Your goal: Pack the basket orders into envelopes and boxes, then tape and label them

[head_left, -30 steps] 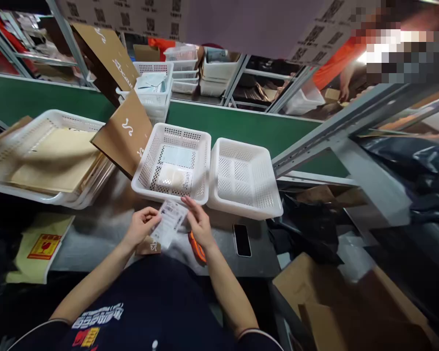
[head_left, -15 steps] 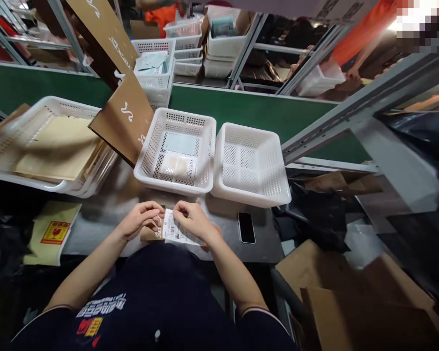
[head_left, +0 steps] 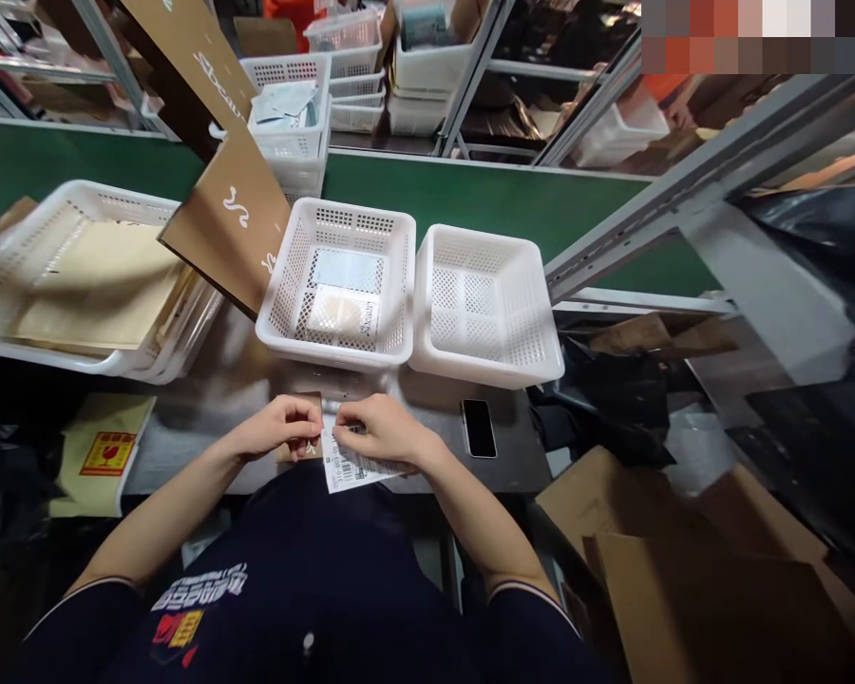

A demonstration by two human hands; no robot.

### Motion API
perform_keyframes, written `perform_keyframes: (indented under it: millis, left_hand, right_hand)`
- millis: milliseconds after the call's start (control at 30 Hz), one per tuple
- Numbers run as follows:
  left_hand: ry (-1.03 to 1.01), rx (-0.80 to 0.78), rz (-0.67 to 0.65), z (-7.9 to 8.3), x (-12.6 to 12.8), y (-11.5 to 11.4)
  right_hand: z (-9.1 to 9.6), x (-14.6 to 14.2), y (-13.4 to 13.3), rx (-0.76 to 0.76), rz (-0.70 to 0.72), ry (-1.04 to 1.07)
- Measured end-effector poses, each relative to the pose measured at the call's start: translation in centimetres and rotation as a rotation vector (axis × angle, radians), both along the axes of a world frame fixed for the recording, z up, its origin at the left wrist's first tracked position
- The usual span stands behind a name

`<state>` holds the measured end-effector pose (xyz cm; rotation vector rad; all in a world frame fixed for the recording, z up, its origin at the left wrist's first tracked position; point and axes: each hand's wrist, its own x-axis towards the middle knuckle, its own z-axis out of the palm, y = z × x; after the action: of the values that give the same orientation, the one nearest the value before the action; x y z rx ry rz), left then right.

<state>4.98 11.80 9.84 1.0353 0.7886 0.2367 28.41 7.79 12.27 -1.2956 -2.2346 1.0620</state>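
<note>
A white printed shipping label (head_left: 348, 472) with barcodes slants over the table's front edge, close to my body. My right hand (head_left: 383, 429) is closed on it from above, thumb and fingers pinching its upper part. At the label's upper left edge, my left hand (head_left: 285, 427) is closed with its fingertips pinched together against that edge. Beneath the hands lies a brown cardboard piece (head_left: 306, 403) with white marks, mostly covered by the label and fingers.
Behind my hands stands a white basket (head_left: 275, 332) holding flat packets, beside a second white basket (head_left: 484, 370). A phone (head_left: 479, 428) lies at the right. Leftward are a basket of yellow envelopes (head_left: 89, 285) and a yellow envelope (head_left: 96, 418) at the table edge.
The label has turned and come off the cardboard toward my body. My left hand has moved right and its fingers have closed at the label's edge. The view has shifted slightly.
</note>
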Motion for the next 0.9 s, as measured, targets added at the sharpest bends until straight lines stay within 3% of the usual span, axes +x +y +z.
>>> perform_keyframes:
  millis: [200, 400, 733, 800, 900]
  left_hand:
    - [-0.026, -0.032, 0.003, -0.5, 0.0, -0.1]
    - [-0.088, -0.074, 0.077, -1.4, -0.3, -0.7]
    - [-0.119, -0.289, 0.281, -3.6, -0.7, -1.8]
    - [-0.121, -0.295, 0.396, -4.5, -1.4, -2.2]
    - [-0.143, -0.263, 0.677, -5.9, -3.1, -2.7]
  right_hand:
    - [-0.3, -0.1, -0.3, 0.051, -0.015, 0.043]
    - [-2.1, -0.8, -0.7, 0.340, 0.023, 0.317]
    - [-5.8, -2.7, -2.3, 0.619, -0.032, 0.383]
    - [-6.0, -2.4, -2.8, 0.574, -0.117, 0.474]
    - [-6.4, -1.1, -3.7, 0.355, -0.452, 0.703]
